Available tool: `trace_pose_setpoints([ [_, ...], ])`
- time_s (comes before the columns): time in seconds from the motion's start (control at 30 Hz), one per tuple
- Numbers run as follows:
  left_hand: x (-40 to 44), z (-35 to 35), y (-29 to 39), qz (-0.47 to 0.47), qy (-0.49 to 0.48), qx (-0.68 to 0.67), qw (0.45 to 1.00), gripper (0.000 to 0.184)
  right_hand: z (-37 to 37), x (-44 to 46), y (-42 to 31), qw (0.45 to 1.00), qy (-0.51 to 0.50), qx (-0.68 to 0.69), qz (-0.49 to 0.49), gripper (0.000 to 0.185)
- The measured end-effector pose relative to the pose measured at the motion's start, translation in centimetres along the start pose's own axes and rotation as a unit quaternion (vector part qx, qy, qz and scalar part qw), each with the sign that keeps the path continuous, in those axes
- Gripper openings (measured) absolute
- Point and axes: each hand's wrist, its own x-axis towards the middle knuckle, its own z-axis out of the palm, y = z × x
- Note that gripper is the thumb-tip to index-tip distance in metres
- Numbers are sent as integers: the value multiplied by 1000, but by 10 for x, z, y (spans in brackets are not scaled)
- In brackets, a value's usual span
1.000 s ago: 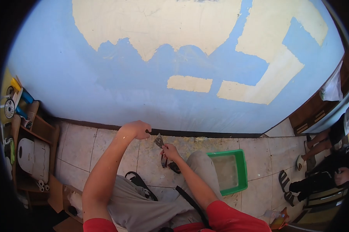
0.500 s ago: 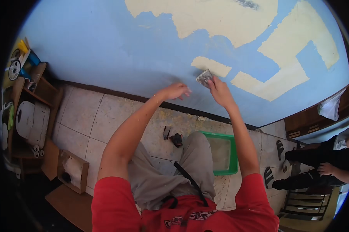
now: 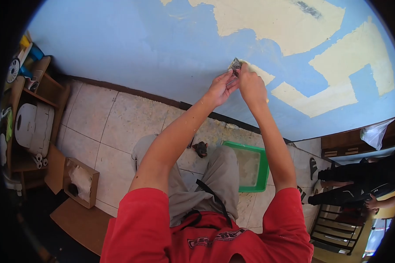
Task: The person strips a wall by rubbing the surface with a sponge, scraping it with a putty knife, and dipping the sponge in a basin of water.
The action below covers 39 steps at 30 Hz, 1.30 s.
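Note:
My right hand (image 3: 253, 87) is closed on a scraper (image 3: 236, 65) with a dirty metal blade, held up at the blue wall (image 3: 180, 61). The blade is at the left end of a small cream patch (image 3: 261, 75) where blue paint is gone. Close beside it, my left hand (image 3: 223, 88) has its fingertips at the scraper, the fingers partly curled; whether they grip it is hard to tell. Larger cream patches (image 3: 276, 22) with ragged edges lie above and to the right.
A green tray (image 3: 263, 173) stands on the tiled floor by my knee, near a small dark object (image 3: 200, 149). Shelves (image 3: 53, 90) and an open cardboard box (image 3: 92, 188) are at left. Another person's legs (image 3: 346, 173) show at right, beside a dark rack (image 3: 337, 228).
The scraper went from low near the floor up to the wall in my right hand. My left hand rose and moved right to meet it. The view shifted too.

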Motion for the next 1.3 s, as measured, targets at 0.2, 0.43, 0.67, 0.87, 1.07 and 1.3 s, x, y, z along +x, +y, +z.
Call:
trace_pose_setpoints([
  [0.2, -1, 4, -1, -41, 15, 7, 999, 17, 2, -7, 7, 996, 15, 86, -8, 22],
  [0.43, 4, 4, -12, -35, -54, 9, 998, 16, -15, -4, 9, 995, -21, 84, 40, 23],
  [0.67, 4, -5, -5, -23, -21, -2, 1000, 15, -13, 2, -5, 993, -46, 93, 50, 24],
  [0.87, -1, -5, 18, -7, 4, 70, 998, 15, 0, 8, -14, 986, -27, 148, 70, 24],
  [1.07, -4, -2, 17, -30, 0, 38, 999, 16, -8, 9, -24, 992, -9, 102, 69, 25],
  [1.3, -4, -3, 19, -19, 6, 43, 999, 18, -9, 11, -28, 993, -20, 88, 81, 27],
])
